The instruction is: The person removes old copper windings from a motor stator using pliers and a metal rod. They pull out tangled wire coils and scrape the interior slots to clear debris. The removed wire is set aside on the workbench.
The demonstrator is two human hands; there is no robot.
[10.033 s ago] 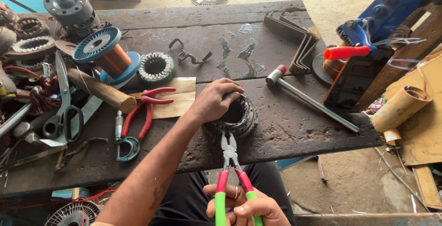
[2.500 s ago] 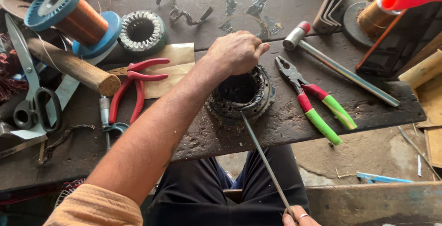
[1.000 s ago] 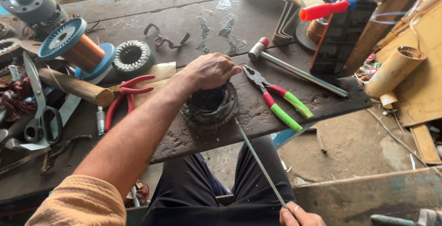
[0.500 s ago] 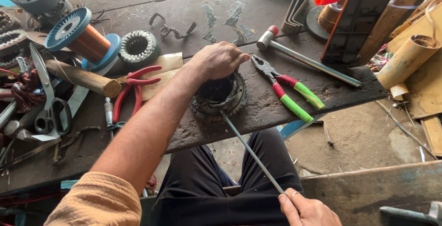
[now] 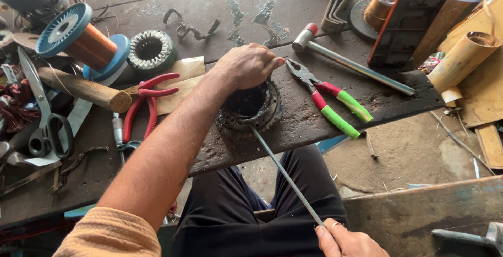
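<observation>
The stator ring (image 5: 250, 109) sits at the near edge of the workbench (image 5: 314, 126), pinned flat by the left hand (image 5: 246, 67) closed over its far rim to steady it. The right hand (image 5: 348, 241) grips the near end of a thin rod (image 5: 287, 176), its tip angled into the ring's bore; green-handled pliers (image 5: 330, 100) lie just beside.

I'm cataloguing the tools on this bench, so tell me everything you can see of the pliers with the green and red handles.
The pliers lie flat on the dark wooden bench, just right of the round stator under the left hand. Grey metal jaws, nearly closed, point up-left toward that hand's fingertips; whether they touch is unclear. Handles, red near the pivot and bright green beyond, splay slightly toward the bench's near edge. Nothing grips them.
</observation>
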